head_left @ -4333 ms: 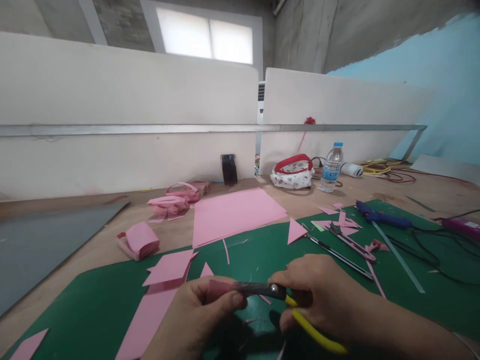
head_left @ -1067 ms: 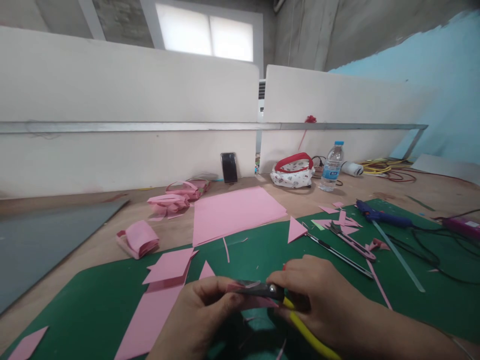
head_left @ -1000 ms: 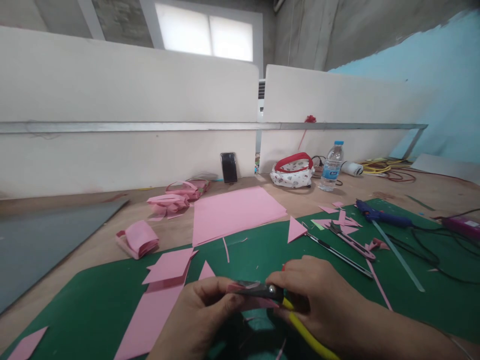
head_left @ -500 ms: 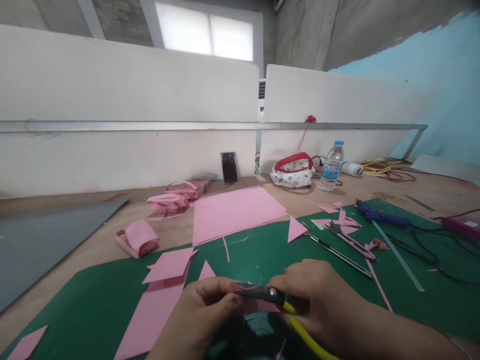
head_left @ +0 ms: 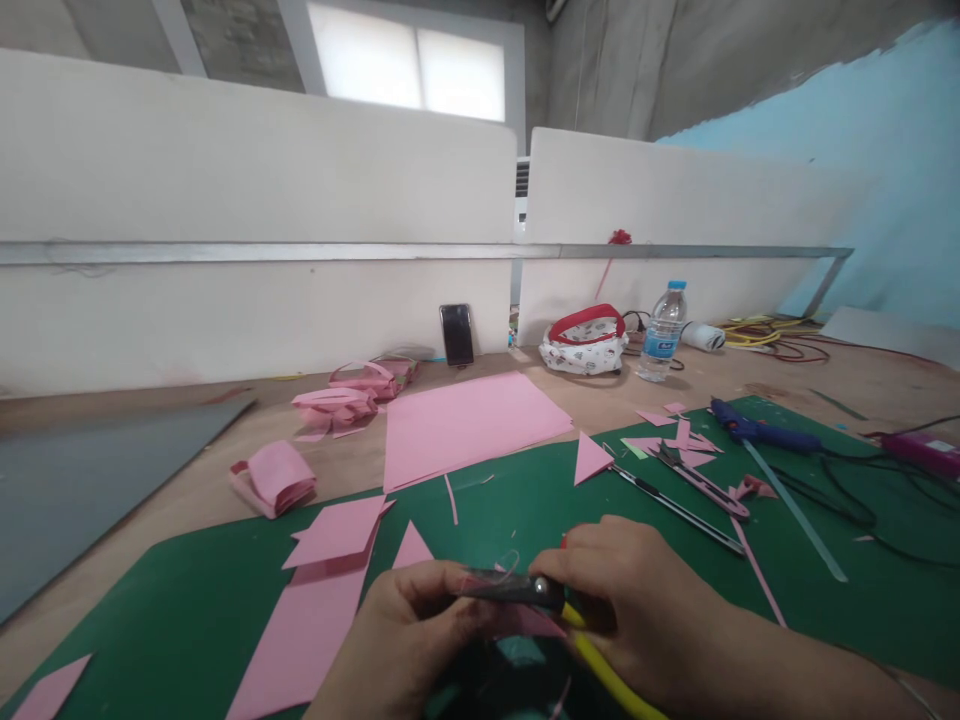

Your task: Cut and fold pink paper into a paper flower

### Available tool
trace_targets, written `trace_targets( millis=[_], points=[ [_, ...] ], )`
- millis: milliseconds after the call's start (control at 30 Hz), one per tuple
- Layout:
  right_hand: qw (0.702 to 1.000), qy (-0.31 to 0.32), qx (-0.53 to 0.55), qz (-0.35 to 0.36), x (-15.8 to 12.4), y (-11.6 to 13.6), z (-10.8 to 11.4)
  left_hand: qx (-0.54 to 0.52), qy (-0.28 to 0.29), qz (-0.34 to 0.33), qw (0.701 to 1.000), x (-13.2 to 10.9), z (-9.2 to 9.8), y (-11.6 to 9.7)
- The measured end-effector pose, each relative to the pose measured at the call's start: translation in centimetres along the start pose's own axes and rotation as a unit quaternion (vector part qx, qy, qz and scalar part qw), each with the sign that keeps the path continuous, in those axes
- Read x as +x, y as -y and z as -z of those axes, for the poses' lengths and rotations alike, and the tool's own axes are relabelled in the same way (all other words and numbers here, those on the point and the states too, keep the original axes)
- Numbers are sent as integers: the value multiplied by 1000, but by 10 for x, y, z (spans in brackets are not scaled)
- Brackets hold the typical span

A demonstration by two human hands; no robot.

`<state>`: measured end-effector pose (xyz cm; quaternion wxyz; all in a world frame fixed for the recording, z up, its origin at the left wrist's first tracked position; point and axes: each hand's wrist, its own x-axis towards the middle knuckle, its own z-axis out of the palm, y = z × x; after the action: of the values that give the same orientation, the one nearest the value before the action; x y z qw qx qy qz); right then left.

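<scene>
Low in the view, my left hand (head_left: 412, 630) pinches a small piece of pink paper (head_left: 529, 622) between thumb and fingers. My right hand (head_left: 622, 600) is closed around the scissors (head_left: 551, 592), which have dark blades and yellow handles. The blades lie across the pink piece, their tips close to my left fingertips. A thin curl of paper (head_left: 511, 560) sticks up above the blades. Folded pink paper (head_left: 322, 590) lies left of my left hand, and a pink triangle (head_left: 412, 545) sits just behind it. My fingers partly hide the piece being held.
A green cutting mat (head_left: 187, 600) lies under the hands. Pink sheets (head_left: 472, 425) and small pink paper bags (head_left: 274, 478) are behind. To the right are a pen (head_left: 675, 508), a pink cutter (head_left: 705, 480) and a blue glue gun (head_left: 765, 430) with its cable. A water bottle (head_left: 662, 340) stands farther back.
The blades have closed further along the pink piece, and a thin curl now rises above them. Both hands have shifted only slightly.
</scene>
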<state>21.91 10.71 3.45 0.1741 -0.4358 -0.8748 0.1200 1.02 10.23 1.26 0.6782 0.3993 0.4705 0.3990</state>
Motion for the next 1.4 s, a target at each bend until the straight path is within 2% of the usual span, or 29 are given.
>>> trace_targets(
  millis=[100, 433, 633, 800, 933, 1267, 1400],
  points=[
    [1000, 4, 6, 0, -1, 0, -2, 6, -2, 13, 1000, 1, 0, -2],
    [1000, 0, -6, -7, -1, -4, -6, 50, 17, -35, 998, 11, 6, 3],
    [1000, 4, 10, 2, 0, -2, -5, 13, 5, 22, 1000, 5, 4, 5],
    [1000, 7, 5, 2, -2, -1, -4, 2, 26, 29, 999, 2, 1, 5],
    [1000, 8, 25, 2, -2, -1, -5, 35, 17, 5, 999, 1, -1, 0],
    [997, -10, 80, 5, 0, -1, -12, 22, 21, 22, 999, -2, -2, -4],
    [989, 8, 146, -17, 2, 0, -8, 18, 23, 6, 1000, -2, -4, -4]
  ],
)
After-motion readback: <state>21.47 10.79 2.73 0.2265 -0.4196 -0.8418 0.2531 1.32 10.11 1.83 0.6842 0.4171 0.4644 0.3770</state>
